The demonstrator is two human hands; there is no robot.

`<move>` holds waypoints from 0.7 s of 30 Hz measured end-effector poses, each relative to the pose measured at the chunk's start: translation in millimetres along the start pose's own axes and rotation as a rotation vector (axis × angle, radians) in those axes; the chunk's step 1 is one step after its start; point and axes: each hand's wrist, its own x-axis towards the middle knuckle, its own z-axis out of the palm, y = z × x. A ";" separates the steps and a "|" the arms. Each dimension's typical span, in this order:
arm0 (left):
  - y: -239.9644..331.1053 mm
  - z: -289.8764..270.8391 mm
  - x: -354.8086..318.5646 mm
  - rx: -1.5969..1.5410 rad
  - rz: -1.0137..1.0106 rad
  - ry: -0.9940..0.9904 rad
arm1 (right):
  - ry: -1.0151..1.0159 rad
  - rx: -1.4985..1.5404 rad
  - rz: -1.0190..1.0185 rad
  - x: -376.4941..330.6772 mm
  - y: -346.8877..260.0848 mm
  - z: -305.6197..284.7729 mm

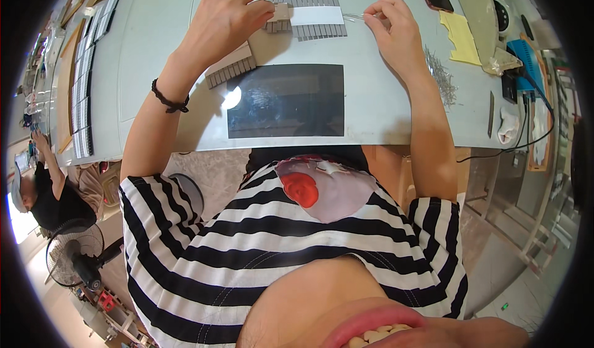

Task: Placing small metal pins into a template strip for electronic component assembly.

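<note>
Left hand: you are pressing your left hand [230, 15] down, fingers curled, on a small stack of brown slats [279, 18] at the left end of the grey slatted strip [315, 15].
Right hand: you are pinching a thin wire pin [354, 17] with your right hand [396, 29], its tip lying just beside the strip's right end.
Strip: it is lying on the grey workbench [383, 100], a white band [317, 15] across its middle, beyond the dark glass panel [286, 100].
Risk: the pin is likely bending or missing its slot if the stack is shifting under your fingers; your forearm is passing near the loose pin pile [440, 75] and could scatter it.
Hidden: your left fingers are covering the stack; the pin's far end is too fine to make out.
</note>
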 end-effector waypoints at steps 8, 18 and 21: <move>9.1 -26.8 1.9 -0.046 -0.045 -0.051 | -0.053 0.044 0.029 -3.9 -16.4 -14.6; 51.2 -56.2 -27.5 -0.121 -0.059 -0.055 | -0.212 0.012 0.103 -28.8 -52.4 -45.1; 63.5 -43.3 -43.8 -0.082 -0.094 -0.023 | -0.249 -0.005 0.135 -37.9 -55.3 -45.0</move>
